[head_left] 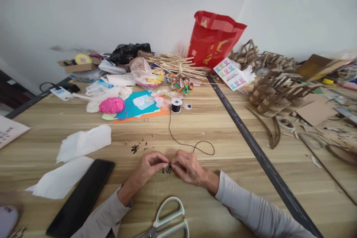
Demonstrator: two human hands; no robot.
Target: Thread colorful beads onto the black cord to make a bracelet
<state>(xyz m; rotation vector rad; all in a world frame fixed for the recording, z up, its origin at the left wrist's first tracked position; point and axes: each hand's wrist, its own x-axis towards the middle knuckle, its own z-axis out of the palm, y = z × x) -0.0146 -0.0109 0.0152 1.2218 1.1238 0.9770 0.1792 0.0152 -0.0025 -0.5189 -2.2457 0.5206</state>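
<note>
My left hand [149, 166] and my right hand [188, 167] meet over the wooden table [223, 148], both pinching a small cluster of dark beads [166, 170] between the fingertips. A thin black cord [181, 142] runs from my right hand in a loop across the table up to a small black spool [176, 105]. A few loose dark beads [135, 148] lie scattered just beyond my left hand. White-handled scissors [167, 221] rest at the near edge between my forearms.
A black phone [82, 197] and white tissue sheets [83, 142] lie at the left. Pink yarn [112, 105], coloured paper, a red bag [213, 39], straw sticks and cardboard baskets [272, 96] crowd the back and right. A dark seam strip [251, 137] divides the table.
</note>
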